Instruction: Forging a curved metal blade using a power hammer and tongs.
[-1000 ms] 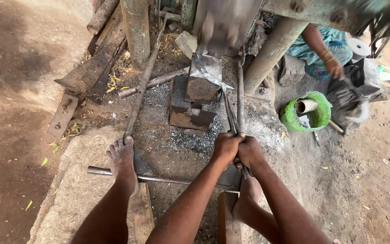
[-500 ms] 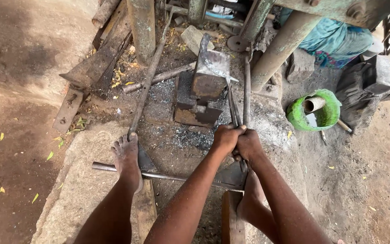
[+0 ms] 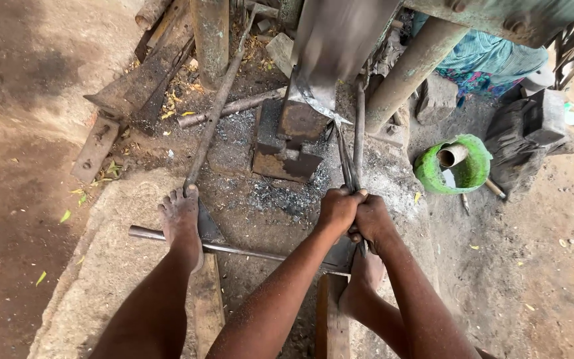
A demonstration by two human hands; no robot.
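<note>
Hands, left (image 3: 338,208) and right (image 3: 369,221), clench long tongs (image 3: 347,159) whose tips reach the anvil block (image 3: 295,136) beneath a blurred hammer head (image 3: 333,40).

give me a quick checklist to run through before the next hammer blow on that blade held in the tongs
1. Both hands on the tongs: ok; left hand and right hand are clasped together on the handles.
2. Workpiece on the anvil block under the hammer head: ok.
3. Hands away from the hammer head: ok, back at the handle ends.
4. Left foot on the treadle bar: ok, toes touch it.
5. Tong bite on the workpiece: cannot tell, blurred.
6. Person in the patterned garment apart from the hammer: ok, behind the post.
</note>
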